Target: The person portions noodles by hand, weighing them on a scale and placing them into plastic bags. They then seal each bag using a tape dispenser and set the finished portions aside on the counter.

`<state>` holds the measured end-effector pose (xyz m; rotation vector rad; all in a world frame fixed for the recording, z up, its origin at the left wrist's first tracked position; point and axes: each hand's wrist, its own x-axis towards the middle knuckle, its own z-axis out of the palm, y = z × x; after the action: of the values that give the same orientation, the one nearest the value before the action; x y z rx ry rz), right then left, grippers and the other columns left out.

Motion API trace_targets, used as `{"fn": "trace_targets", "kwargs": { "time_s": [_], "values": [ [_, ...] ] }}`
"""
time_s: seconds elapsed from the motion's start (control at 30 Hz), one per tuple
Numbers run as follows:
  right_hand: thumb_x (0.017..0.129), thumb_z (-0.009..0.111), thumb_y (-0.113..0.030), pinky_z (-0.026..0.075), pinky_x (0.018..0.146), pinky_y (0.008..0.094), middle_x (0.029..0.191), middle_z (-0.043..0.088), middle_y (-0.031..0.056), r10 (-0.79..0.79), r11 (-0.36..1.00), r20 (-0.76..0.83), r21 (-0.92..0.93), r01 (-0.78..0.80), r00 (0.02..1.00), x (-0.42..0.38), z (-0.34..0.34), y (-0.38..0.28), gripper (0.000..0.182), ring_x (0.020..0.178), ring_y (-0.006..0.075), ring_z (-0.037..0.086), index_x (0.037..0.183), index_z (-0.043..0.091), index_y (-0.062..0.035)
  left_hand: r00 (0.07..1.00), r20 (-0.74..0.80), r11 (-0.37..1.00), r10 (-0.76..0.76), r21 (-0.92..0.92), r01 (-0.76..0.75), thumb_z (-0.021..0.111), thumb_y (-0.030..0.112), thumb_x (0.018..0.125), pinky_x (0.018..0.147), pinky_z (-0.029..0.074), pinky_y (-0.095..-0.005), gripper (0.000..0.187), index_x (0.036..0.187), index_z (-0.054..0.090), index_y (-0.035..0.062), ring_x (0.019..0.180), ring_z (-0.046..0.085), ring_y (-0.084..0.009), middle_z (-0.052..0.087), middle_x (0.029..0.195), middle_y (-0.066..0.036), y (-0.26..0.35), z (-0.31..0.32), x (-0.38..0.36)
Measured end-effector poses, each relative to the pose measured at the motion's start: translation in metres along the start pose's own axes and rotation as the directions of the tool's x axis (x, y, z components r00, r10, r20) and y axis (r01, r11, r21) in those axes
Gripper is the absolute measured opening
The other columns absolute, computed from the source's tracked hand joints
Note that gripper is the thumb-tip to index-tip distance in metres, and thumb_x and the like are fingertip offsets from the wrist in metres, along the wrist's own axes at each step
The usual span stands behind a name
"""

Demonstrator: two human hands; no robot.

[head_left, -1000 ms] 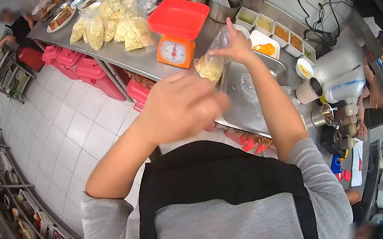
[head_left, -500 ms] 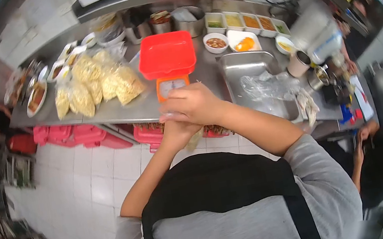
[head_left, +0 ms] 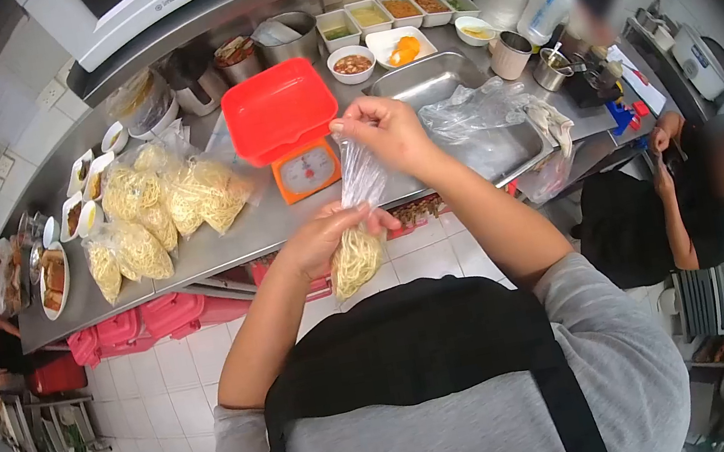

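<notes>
Between my hands hangs a clear plastic bag of noodles (head_left: 356, 263), its noodles bunched at the bottom. My left hand (head_left: 326, 237) is closed round the bag's neck, just above the noodles. Higher up, my right hand (head_left: 387, 134) pinches the top end of the stretched plastic. Behind the bag stands an orange kitchen scale (head_left: 308, 171) with a round dial, carrying a red plastic basin (head_left: 280, 110). To the left, several filled noodle bags (head_left: 152, 204) lie together on the steel counter.
A steel tray (head_left: 506, 168) on the right holds crumpled clear plastic bags (head_left: 472, 112). Small white containers (head_left: 398, 9), a bowl of chopped food (head_left: 351, 65) and metal pots line the back. Red bins (head_left: 158, 322) stand under the counter. A person (head_left: 682, 192) is at the right.
My hands were close together over the bag's neck; now the right hand has risen, stretching the plastic upward. The noodles show clearly below my left hand. The camera view has turned.
</notes>
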<state>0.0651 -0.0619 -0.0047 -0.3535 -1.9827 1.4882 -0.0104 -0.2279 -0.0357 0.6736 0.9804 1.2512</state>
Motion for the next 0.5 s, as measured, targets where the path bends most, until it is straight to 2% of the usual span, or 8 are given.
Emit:
{"fn": "trace_targets", "kwargs": {
  "time_s": [0.03, 0.07, 0.17, 0.23, 0.27, 0.33, 0.43, 0.5],
  "values": [
    [0.083, 0.07, -0.018, 0.044, 0.055, 0.023, 0.069, 0.064, -0.0006, -0.027, 0.999, -0.03, -0.024, 0.027, 0.999, -0.007, 0.002, -0.011, 0.018, 0.061, 0.0045, 0.053, 0.079, 0.065, -0.0019, 1.0, -0.004, 0.997, -0.001, 0.076, 0.002, 0.043, 0.012, 0.09, 0.086, 0.047, -0.0367, 0.019, 0.083, 0.055, -0.0013, 0.089, 0.06, -0.0238, 0.063, 0.09, -0.016, 0.005, 0.003, 0.0],
    [0.082, 0.07, -0.018, 0.044, 0.055, 0.0237, 0.068, 0.064, 0.0008, -0.144, 0.985, -0.047, -0.098, 0.139, 0.988, -0.012, 0.003, -0.025, 0.017, 0.06, 0.006, 0.054, 0.078, 0.065, -0.0019, 1.0, -0.006, 0.988, -0.003, 0.153, 0.004, 0.041, 0.01, 0.089, 0.088, 0.045, -0.0375, 0.019, 0.081, 0.054, -0.0012, 0.091, 0.059, -0.0249, 0.064, 0.093, -0.017, 0.008, 0.005, 0.001],
    [0.081, 0.07, -0.017, 0.044, 0.054, 0.026, 0.067, 0.063, 0.005, -0.436, 0.872, -0.031, -0.261, 0.414, 0.899, -0.027, 0.01, -0.056, 0.016, 0.058, 0.0115, 0.056, 0.078, 0.064, -0.0023, 0.975, 0.144, 0.812, 0.17, 0.54, -0.221, 0.04, 0.009, 0.089, 0.087, 0.045, -0.0328, 0.021, 0.091, 0.058, -0.0003, 0.099, 0.059, -0.0233, 0.064, 0.096, -0.013, -0.009, -0.007, 0.006],
    [0.081, 0.069, -0.017, 0.045, 0.053, 0.0277, 0.067, 0.062, 0.0077, -0.567, 0.789, 0.017, -0.278, 0.548, 0.824, -0.035, 0.018, -0.065, 0.015, 0.057, 0.0168, 0.058, 0.078, 0.064, -0.0032, 0.971, 0.195, 0.771, 0.14, 0.593, -0.231, 0.04, 0.007, 0.086, 0.089, 0.044, -0.0342, 0.021, 0.091, 0.059, 0.0009, 0.102, 0.057, -0.0237, 0.064, 0.1, -0.013, -0.011, -0.003, -0.004],
    [0.081, 0.069, -0.017, 0.045, 0.053, 0.0283, 0.068, 0.062, 0.008, -0.54, 0.809, 0.024, -0.262, 0.527, 0.841, -0.037, 0.019, -0.067, 0.014, 0.058, 0.0187, 0.059, 0.078, 0.065, -0.0039, 0.966, 0.226, 0.747, 0.125, 0.619, -0.242, 0.039, 0.006, 0.085, 0.09, 0.043, -0.0349, 0.021, 0.091, 0.059, 0.0015, 0.104, 0.056, -0.0239, 0.064, 0.102, -0.013, -0.01, -0.001, -0.01],
    [0.081, 0.068, -0.017, 0.046, 0.054, 0.0295, 0.068, 0.062, 0.0087, -0.482, 0.849, 0.032, -0.228, 0.476, 0.876, -0.039, 0.019, -0.069, 0.012, 0.059, 0.0224, 0.059, 0.078, 0.065, -0.0053, 0.932, 0.32, 0.728, 0.167, 0.597, -0.336, 0.041, 0.007, 0.085, 0.09, 0.043, -0.0366, 0.018, 0.09, 0.058, 0.0021, 0.103, 0.057, -0.0247, 0.064, 0.099, -0.011, -0.01, -0.002, -0.021],
    [0.081, 0.068, -0.021, 0.045, 0.053, 0.0308, 0.065, 0.06, 0.0072, -0.578, 0.782, -0.008, -0.29, 0.552, 0.816, -0.033, 0.024, -0.068, 0.016, 0.058, 0.0232, 0.059, 0.075, 0.063, -0.0065, 0.899, 0.436, 0.873, 0.048, 0.419, -0.25, 0.046, 0.011, 0.087, 0.09, 0.042, -0.0391, 0.012, 0.086, 0.055, 0.0034, 0.1, 0.057, -0.0248, 0.064, 0.09, -0.011, 0.011, -0.003, -0.033],
    [0.081, 0.068, -0.024, 0.046, 0.053, 0.0326, 0.064, 0.059, 0.0065, -0.601, 0.725, 0.021, -0.406, 0.556, 0.799, -0.037, 0.023, -0.074, 0.019, 0.058, 0.0246, 0.059, 0.074, 0.062, -0.007, 0.902, 0.43, 0.934, 0.04, 0.304, -0.187, 0.05, 0.016, 0.089, 0.092, 0.041, -0.0393, 0.013, 0.084, 0.053, 0.0043, 0.091, 0.06, -0.0223, 0.063, 0.084, -0.01, 0.008, -0.004, -0.036]
  ]
}}
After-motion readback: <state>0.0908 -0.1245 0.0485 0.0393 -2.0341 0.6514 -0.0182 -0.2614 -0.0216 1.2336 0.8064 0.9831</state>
